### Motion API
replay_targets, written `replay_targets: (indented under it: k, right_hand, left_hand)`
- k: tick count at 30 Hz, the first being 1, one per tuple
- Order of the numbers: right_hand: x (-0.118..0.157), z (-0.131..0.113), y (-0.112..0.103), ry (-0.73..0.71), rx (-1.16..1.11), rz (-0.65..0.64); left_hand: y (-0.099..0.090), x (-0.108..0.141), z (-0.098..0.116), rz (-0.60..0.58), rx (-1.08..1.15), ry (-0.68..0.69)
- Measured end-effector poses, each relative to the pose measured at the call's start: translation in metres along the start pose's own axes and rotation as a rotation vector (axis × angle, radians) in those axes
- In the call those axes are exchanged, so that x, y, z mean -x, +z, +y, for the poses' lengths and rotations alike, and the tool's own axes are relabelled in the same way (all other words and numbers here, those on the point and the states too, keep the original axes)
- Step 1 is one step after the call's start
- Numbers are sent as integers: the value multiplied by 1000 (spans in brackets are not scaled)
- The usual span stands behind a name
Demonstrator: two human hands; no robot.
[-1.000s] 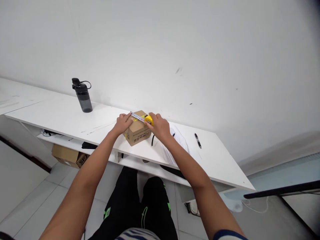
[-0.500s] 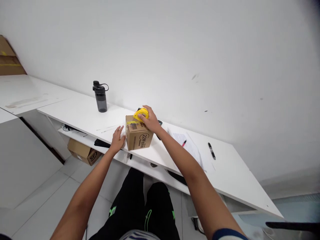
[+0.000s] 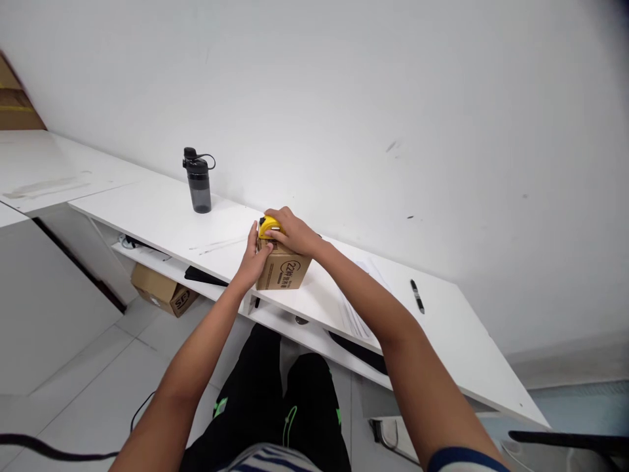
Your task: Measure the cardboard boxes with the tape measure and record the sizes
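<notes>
A small brown cardboard box (image 3: 284,270) with dark printing stands on the white desk in front of me. My right hand (image 3: 289,231) is closed around a yellow tape measure (image 3: 266,226) at the box's top, near its left edge. Against the left side of the box, my left hand (image 3: 254,260) grips it, thumb across the front upper edge and fingers reaching up toward the tape measure. Both hands hide much of the box top, so I cannot tell whether any tape is drawn out.
On the white desk (image 3: 472,334), a dark water bottle (image 3: 199,187) stands to the left. Papers (image 3: 354,318) and a black marker (image 3: 417,296) lie to the right. An open shelf runs below, and another cardboard box (image 3: 162,288) sits on the floor. The wall rises directly behind.
My left hand has come from beside the box onto its left side. My right hand has moved the tape measure slightly left, to the box's left edge. The view has shifted a little.
</notes>
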State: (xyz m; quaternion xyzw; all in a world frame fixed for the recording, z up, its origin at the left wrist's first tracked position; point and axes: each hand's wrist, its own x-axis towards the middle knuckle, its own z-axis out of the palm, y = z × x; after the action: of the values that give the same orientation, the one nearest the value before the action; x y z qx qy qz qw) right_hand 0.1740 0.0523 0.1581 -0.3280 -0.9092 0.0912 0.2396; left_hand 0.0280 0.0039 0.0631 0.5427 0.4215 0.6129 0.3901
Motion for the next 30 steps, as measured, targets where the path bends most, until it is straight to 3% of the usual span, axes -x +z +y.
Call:
replay_targets:
  k: [6,14,21,30]
  right_hand:
    - [16,13,-23,-35,100,-41]
    - [67,53,-69,140,125,-99]
    - [78,70,-64,165,66,-40]
    - [84,71,-61,182,20,-7]
  left_hand:
    - [5,1,-3,117,-179,78]
    - [0,3,-6,159,-271,80]
    - [-3,-4,-13,146,-293,81]
    - [-2,-3,-10,135,-301,87]
